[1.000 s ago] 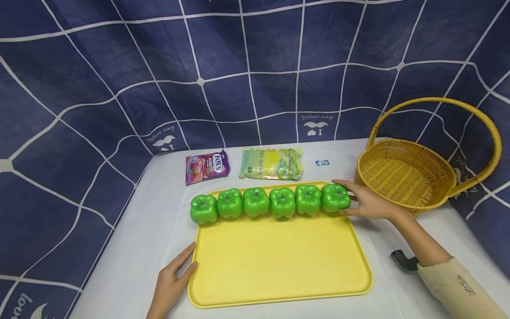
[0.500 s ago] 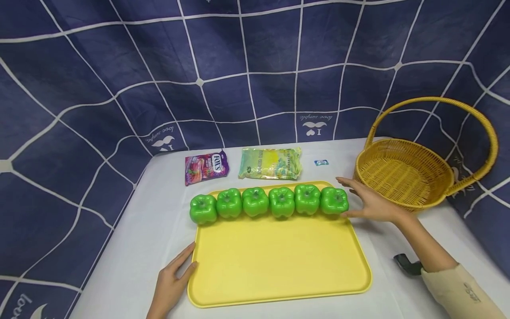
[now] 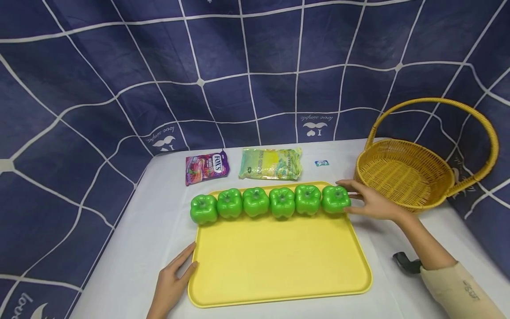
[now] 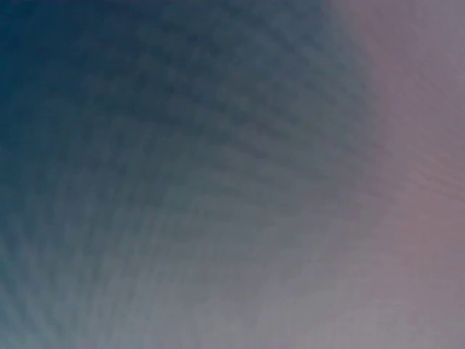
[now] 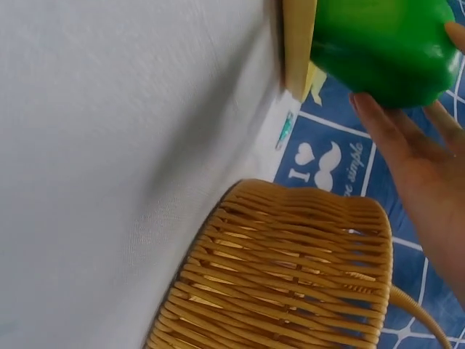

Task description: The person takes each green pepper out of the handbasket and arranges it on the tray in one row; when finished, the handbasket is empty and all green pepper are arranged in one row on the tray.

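A row of several green bell peppers [image 3: 282, 202] runs along the far edge of a yellow tray [image 3: 279, 261] in the head view. My right hand [image 3: 370, 203] is at the pepper on the far right end [image 3: 336, 199], its thumb on the near side and its fingers on the far side. The right wrist view has those fingers [image 5: 392, 134] mostly straight against the green pepper [image 5: 392, 51]. My left hand [image 3: 171, 279] rests at the tray's left edge with its fingers extended and touching the rim. The left wrist view is only a blur.
A wicker basket [image 3: 406, 173] with a tall handle stands right of the tray, close to my right wrist. Behind the peppers lie a purple Fox's candy bag [image 3: 207, 167], a green-yellow packet [image 3: 271, 163] and a small blue sachet [image 3: 322, 163]. A dark object [image 3: 406, 263] is by my right forearm.
My right hand drew slightly away from the end pepper, then came back against it. The end pepper sits a touch further right than half a second ago. My left hand stays put.
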